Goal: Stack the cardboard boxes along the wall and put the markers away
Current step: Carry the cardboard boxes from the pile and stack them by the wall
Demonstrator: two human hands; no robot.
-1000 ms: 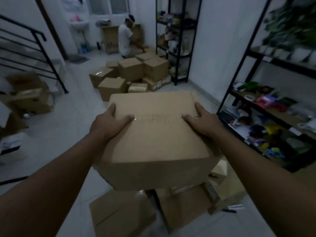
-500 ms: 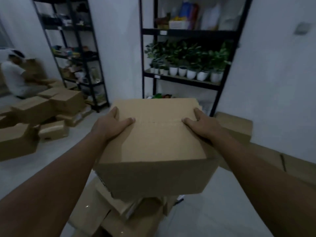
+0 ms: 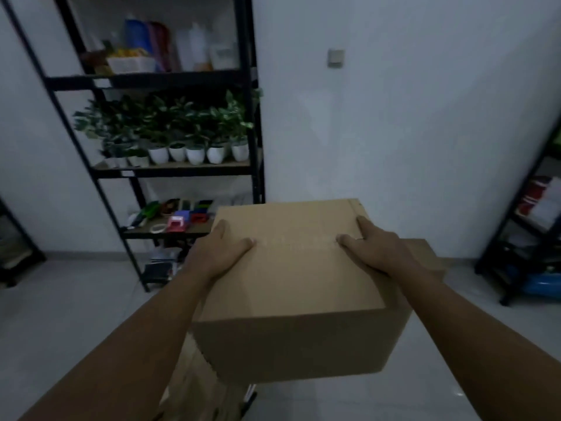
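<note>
I hold a closed brown cardboard box [image 3: 291, 299] in the air in front of me, facing the white wall [image 3: 409, 132]. My left hand [image 3: 223, 252] grips its left top edge, thumb lying across the top. My right hand [image 3: 375, 249] grips the right top edge the same way. A second cardboard box [image 3: 426, 256] sits on the floor against the wall, just behind the held one. More flattened or loose cardboard [image 3: 194, 390] lies on the floor below my left arm. I see no markers clearly.
A black metal shelf rack [image 3: 252, 132] with potted plants [image 3: 170, 132], bottles and small coloured items stands against the wall at left. Another black rack [image 3: 516, 238] stands at the right edge. Grey tiled floor [image 3: 76, 314] lies between them.
My view has swung further right and nearer the wall: the other person and the far box pile have left the frame. Both hands keep the same hold on the box.
</note>
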